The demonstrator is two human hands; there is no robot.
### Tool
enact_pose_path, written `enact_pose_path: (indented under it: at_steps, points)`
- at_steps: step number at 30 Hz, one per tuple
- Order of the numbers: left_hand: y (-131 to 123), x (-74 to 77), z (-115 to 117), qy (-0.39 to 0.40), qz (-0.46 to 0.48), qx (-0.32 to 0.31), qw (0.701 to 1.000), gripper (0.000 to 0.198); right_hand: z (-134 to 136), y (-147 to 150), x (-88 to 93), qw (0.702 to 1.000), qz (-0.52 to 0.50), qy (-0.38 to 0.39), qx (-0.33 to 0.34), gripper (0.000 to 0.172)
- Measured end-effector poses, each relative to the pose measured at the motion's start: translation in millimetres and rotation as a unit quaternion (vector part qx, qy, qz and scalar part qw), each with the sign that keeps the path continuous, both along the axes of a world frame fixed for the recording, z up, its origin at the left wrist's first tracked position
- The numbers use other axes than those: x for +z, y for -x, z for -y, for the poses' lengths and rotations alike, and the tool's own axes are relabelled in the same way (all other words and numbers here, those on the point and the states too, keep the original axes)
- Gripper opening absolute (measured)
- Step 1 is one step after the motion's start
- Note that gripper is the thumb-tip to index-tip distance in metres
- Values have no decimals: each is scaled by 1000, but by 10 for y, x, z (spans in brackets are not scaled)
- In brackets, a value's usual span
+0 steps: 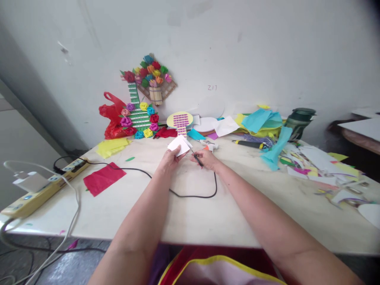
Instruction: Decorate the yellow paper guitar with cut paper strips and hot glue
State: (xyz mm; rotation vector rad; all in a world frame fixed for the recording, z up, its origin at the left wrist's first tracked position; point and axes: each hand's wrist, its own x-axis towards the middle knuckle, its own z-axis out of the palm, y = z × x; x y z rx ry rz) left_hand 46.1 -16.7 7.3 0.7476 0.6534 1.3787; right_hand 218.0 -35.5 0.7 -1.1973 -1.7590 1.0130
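My left hand (170, 158) is closed on a white piece of paper (179, 144) and holds it up over the middle of the table (190, 213). My right hand (207, 159) is closed round a small pair of black scissors (196, 156), whose blades touch the paper's right edge. Both forearms reach in from the bottom of the view. Just behind my right hand lies a white glue gun (210, 145).
A black cable (190, 190) loops under my hands. A red paper sheet (103, 178) and a yellow power strip (44, 186) lie at left. Paper-flower crafts (142, 114) lean on the wall. Coloured paper scraps (320, 166) and a green bottle (298, 122) crowd the right.
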Motion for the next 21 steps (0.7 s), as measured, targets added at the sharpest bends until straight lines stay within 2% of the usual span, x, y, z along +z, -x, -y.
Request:
enact_pose_path:
  at_steps: [12, 21]
  points:
    - [18, 17, -3, 16, -13, 7, 1000, 35, 28, 14, 35, 1000, -8, 2, -13, 38]
    - [33, 1, -8, 23, 2, -1, 1000, 44, 98, 35, 125, 999, -29, 24, -35, 77]
